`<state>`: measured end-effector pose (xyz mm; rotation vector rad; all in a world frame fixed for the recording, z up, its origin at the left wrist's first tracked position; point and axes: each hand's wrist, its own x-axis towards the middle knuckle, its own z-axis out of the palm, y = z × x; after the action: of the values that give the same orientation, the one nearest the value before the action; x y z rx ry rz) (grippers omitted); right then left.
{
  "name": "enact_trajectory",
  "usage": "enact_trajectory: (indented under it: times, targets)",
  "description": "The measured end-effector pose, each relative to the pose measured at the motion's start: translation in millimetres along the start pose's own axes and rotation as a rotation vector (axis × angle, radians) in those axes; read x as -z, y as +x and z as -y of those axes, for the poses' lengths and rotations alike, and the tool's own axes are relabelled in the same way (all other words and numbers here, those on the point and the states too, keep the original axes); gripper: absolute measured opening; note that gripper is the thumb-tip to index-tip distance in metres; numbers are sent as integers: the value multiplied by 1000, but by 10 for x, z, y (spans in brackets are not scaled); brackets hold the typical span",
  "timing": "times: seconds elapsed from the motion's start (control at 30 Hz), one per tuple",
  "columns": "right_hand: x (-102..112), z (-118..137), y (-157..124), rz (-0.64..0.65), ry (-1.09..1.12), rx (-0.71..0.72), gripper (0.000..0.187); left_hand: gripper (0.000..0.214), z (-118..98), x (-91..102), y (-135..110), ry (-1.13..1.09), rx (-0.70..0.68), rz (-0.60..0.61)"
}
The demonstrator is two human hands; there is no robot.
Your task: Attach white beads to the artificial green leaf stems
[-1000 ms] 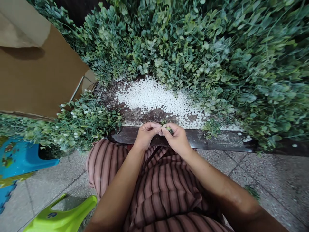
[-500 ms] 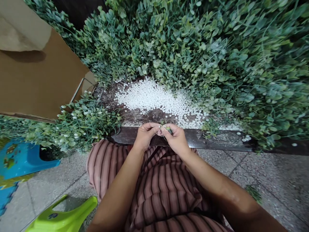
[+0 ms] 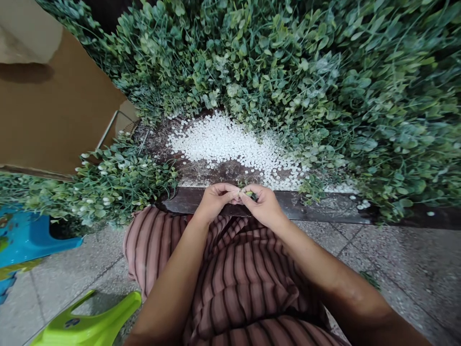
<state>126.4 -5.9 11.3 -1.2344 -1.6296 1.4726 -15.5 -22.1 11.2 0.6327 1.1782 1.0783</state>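
My left hand (image 3: 215, 201) and my right hand (image 3: 264, 205) meet at the near edge of a dark low table (image 3: 324, 209), fingers pinched together. Between the fingertips sits a small green sprig (image 3: 249, 193), held by my right hand; my left hand pinches at its tip, and what it holds is too small to name. Just beyond the hands lies a heap of small white beads (image 3: 230, 146) on the table. Piles of green artificial foliage (image 3: 288, 81) surround the beads.
A bunch of foliage with white beads (image 3: 108, 185) lies at the table's left end. A brown cardboard box (image 3: 54, 110) stands at the left. A blue plastic stool (image 3: 25, 235) and a lime green stool (image 3: 90, 322) sit on the tiled floor. My striped skirt (image 3: 234, 283) covers my lap.
The hands stay pinched together in the same spot. The view has shifted slightly to the right, so everything sits a little further left in the picture.
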Motion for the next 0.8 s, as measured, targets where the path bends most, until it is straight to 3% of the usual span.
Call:
enact_trajectory:
  times: [0.13,0.3,0.37,0.43,0.5,0.57,0.7,0.8]
  targets:
    - [-51,-24,9,-57,56,-20,18,26,20,-34,6,-6,2,-32]
    - [-15,37,-26,-132,85,83,16,32,-1,-33,-51,-48,-26,-267]
    - [35,85,-36,-145,81,162,16,37,-26,-45,-90,-51,37,-244]
    - [67,131,-31,-136,81,259,14,39,-38,-80,-122,-84,138,-116]
    - [71,179,-17,-99,75,378,11,38,-34,-127,-139,-173,205,3]
    - [65,243,-17,-29,56,494,10,36,-29,-166,-140,-275,204,38]
    - [151,440,-122,181,-118,584,13,34,-62,-177,-127,-336,136,-87]
    - [317,542,-217,307,-84,536,38,34,-94,-155,-129,-312,87,-162]
